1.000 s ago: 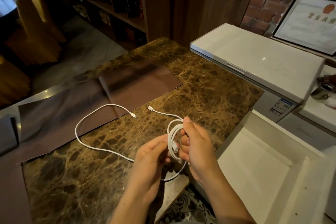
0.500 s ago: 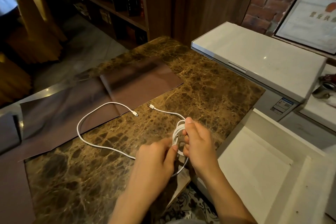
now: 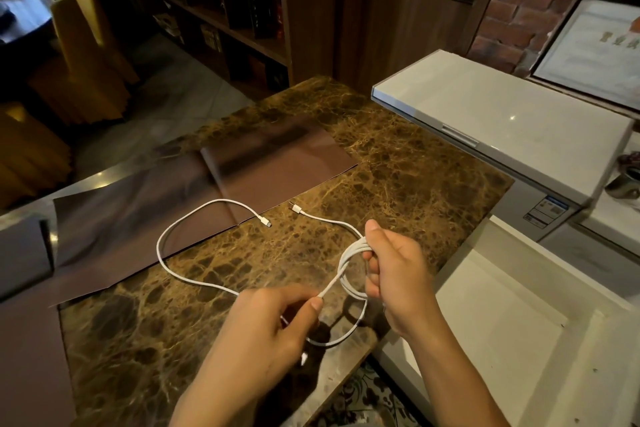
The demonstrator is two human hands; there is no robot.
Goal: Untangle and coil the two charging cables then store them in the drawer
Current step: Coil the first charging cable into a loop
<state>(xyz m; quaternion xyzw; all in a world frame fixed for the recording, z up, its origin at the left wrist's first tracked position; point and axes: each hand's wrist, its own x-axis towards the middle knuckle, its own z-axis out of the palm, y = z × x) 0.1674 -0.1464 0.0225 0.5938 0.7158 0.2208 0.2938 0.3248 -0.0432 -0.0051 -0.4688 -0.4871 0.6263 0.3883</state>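
Big marble table (image 3: 398, 166) fills most of the view, with a brown mat (image 3: 145, 218) laid across the 10 o'clock part. Looks placed there just as a work surface, nothing more. White open drawer (image 3: 519, 340) sits at 4 o'clock, just beside the table edge, pulled out and bare inside, so probably ready to take the coils without a long reach.

Right hand (image 3: 398, 274) at 5 o'clock of the table, clenched on a coil (image 3: 353, 270) of white cable, several loops bunched between thumb and fingers. Held up off the marble, guessing so the loops stay round and don't slide apart. Left hand (image 3: 277, 326) at 6 o'clock, pinching one strand of cable between thumb and forefinger, likely feeding slack toward the coil.

Loose cable (image 3: 166, 263) lies flat on table and mat toward 9 o'clock, curving round to one plug (image 3: 266, 222). Second plug (image 3: 295, 207) rests near it, apart, with its lead running to the right hand.

Hard to tell whether that's one cable or two in the coil. Strand vanishes under the left hand, so no idea how it joins up. Drawer's far side cut off by the frame.
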